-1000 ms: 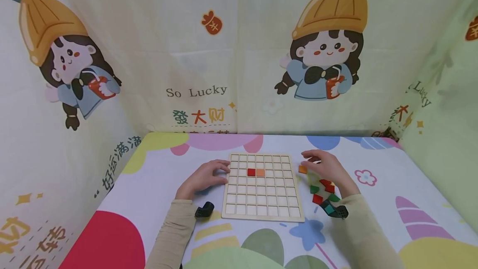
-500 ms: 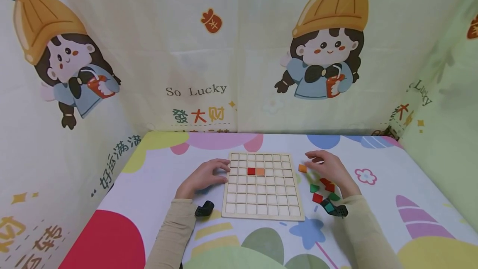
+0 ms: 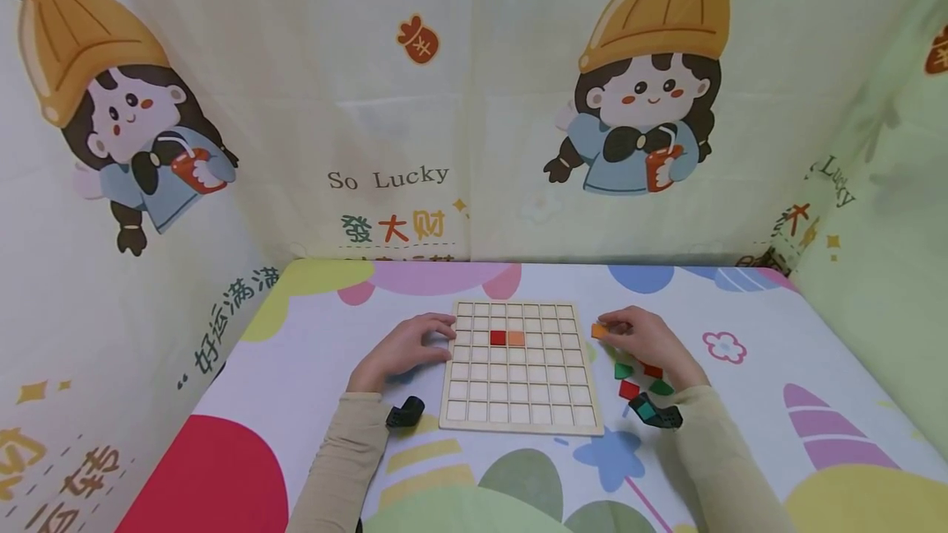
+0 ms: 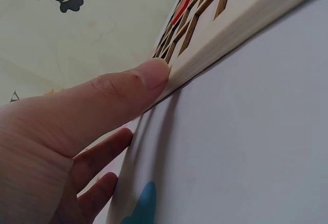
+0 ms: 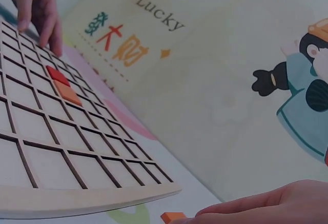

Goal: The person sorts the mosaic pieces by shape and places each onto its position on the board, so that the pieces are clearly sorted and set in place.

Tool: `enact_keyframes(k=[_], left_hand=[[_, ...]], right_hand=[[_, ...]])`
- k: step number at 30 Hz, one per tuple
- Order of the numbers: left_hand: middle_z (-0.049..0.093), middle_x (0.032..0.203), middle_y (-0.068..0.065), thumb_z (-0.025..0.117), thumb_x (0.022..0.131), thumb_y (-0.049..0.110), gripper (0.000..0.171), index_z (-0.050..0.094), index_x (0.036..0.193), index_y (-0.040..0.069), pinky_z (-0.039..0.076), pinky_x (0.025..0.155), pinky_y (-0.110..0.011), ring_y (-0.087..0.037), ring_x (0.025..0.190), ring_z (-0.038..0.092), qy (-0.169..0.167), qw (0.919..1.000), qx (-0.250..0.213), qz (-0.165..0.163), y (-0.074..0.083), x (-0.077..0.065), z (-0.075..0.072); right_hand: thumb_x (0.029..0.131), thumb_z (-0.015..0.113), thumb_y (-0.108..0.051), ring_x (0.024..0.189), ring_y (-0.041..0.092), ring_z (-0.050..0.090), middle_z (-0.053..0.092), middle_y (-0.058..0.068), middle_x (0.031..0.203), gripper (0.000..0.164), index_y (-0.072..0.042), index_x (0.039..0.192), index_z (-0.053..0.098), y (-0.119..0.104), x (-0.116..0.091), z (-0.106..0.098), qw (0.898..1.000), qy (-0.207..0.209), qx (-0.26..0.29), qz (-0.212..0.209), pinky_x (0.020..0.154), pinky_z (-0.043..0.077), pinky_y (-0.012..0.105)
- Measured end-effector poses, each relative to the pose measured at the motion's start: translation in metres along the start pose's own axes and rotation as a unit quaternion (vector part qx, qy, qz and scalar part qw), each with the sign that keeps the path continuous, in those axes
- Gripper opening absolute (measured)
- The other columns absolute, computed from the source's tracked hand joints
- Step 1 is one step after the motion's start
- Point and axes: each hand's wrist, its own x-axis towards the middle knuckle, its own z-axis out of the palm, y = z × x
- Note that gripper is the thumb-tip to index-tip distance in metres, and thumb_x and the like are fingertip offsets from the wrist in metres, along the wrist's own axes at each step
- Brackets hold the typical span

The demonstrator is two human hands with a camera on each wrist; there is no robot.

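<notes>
Left hand [image 3: 403, 349] rests flat, fingers relaxed, thumb pressed against the near-left edge of the pale wooden grid board [image 3: 518, 401]; holds nothing. Right hand [image 3: 644, 337] lies beyond the board's far side, fingertips on a small orange square tile [image 3: 598, 331], seemingly a pinch, though the grip is unclear. Loose red and green wooden pieces [image 3: 637, 379] lie under its wrist.

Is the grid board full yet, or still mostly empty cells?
Mostly empty. The grid board holds only a red tile and an orange tile, side by side in its third row; every other cell is bare.
</notes>
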Motion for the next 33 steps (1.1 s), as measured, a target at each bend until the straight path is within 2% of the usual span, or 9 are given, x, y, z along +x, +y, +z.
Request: enact_keyframes(k=[5,9,16,22,29,33], left_hand=[[0.055,0.140,-0.005,0.076,0.085,0.018,0.027,0.071,0.111,0.010,0.033,0.113,-0.045,-0.027,0.135,0.043,0.003,1.0000,-0.002,0.005,-0.0003,-0.0007,-0.0013],[0.055,0.139,-0.005,0.076,0.086,0.019,0.027,0.071,0.110,0.011,0.034,0.112,-0.047,-0.028,0.135,0.044,0.006,0.9999,0.000,0.013,-0.0019,-0.0017,-0.0020],[0.055,0.140,-0.005,0.076,0.086,0.020,0.027,0.071,0.110,0.011,0.035,0.111,-0.046,-0.028,0.135,0.044,0.005,0.9999,0.002,0.013,-0.0027,-0.0013,-0.0017],[0.055,0.140,-0.005,0.076,0.085,0.019,0.026,0.071,0.110,0.011,0.034,0.112,-0.046,-0.027,0.135,0.044,0.004,1.0000,-0.001,0.008,-0.0016,-0.0011,-0.0007],[0.054,0.141,-0.004,0.077,0.085,0.017,0.027,0.071,0.111,0.010,0.031,0.114,-0.045,-0.026,0.137,0.041,0.001,0.9999,-0.008,-0.007,0.0007,-0.0006,-0.0006],[0.054,0.141,-0.002,0.077,0.085,0.017,0.027,0.071,0.110,0.011,0.031,0.114,-0.044,-0.025,0.137,0.041,0.001,0.9999,-0.006,-0.011,-0.0004,0.0001,0.0003]], right_hand=[[0.089,0.072,-0.017,0.088,0.022,0.058,0.063,0.008,0.100,0.031,-0.002,0.116,0.071,-0.0010,0.0009,0.0046,0.999,0.013,-0.011,-0.040,0.077,0.050,0.036],[0.090,0.071,-0.016,0.089,0.022,0.058,0.062,0.008,0.102,0.029,-0.003,0.116,0.072,-0.0003,0.0003,0.0052,0.999,0.018,-0.013,-0.046,0.075,0.050,0.034],[0.088,0.073,-0.017,0.088,0.023,0.058,0.064,0.008,0.100,0.030,-0.001,0.113,0.071,0.0009,0.0014,0.0040,0.999,0.026,-0.027,-0.029,0.076,0.051,0.037],[0.088,0.074,-0.019,0.088,0.024,0.057,0.064,0.010,0.101,0.039,-0.001,0.122,0.067,0.0023,0.0022,0.0034,0.999,0.029,-0.028,-0.018,0.076,0.051,0.037],[0.089,0.072,-0.017,0.087,0.022,0.055,0.064,0.010,0.104,0.032,-0.004,0.118,0.070,0.0042,0.0003,0.0033,0.999,0.022,-0.024,-0.029,0.075,0.049,0.035],[0.089,0.073,-0.017,0.087,0.022,0.054,0.063,0.010,0.103,0.034,-0.002,0.119,0.069,0.0049,0.0002,0.0035,0.999,0.023,-0.028,-0.037,0.073,0.049,0.034]])
